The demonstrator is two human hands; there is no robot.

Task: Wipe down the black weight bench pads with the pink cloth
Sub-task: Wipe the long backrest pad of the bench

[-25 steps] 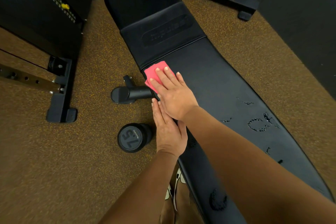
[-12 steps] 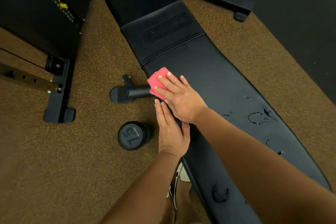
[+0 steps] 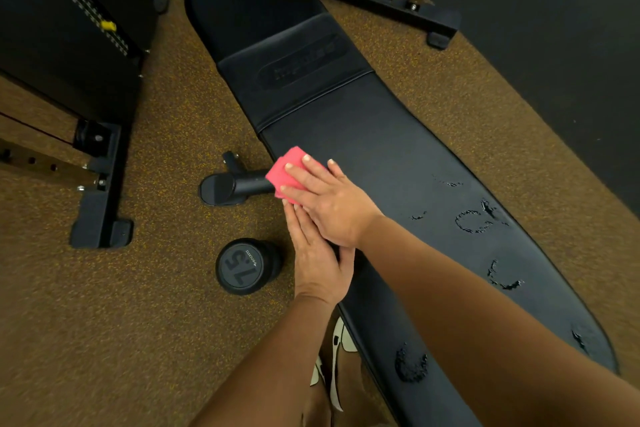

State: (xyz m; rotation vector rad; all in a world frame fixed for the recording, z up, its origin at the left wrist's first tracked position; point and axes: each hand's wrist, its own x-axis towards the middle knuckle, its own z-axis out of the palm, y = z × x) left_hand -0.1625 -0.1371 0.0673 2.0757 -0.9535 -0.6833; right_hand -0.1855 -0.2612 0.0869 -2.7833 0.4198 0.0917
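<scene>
The long black bench pad [image 3: 398,163] runs from the top centre down to the lower right, with worn, cracked patches near its right end. A folded pink cloth [image 3: 284,172] lies on the pad's left edge. My right hand [image 3: 329,201] presses flat on the cloth with straight fingers. Just behind it, my left hand [image 3: 318,260] rests flat on the pad's left edge, its fingertips tucked under my right hand. A shorter black seat pad [image 3: 249,7] continues beyond a stitched logo band [image 3: 298,76].
A black dumbbell marked 15 [image 3: 247,265] lies on the speckled brown floor left of the bench, beside the bench's foot tube [image 3: 235,185]. Black machine frames stand at the far left [image 3: 100,184] and top right [image 3: 408,7]. A dark wall runs along the right.
My right hand has slid the pink cloth back toward me along the pad's left edge, away from the logo band. My left hand has stayed just behind it on the pad's edge.
</scene>
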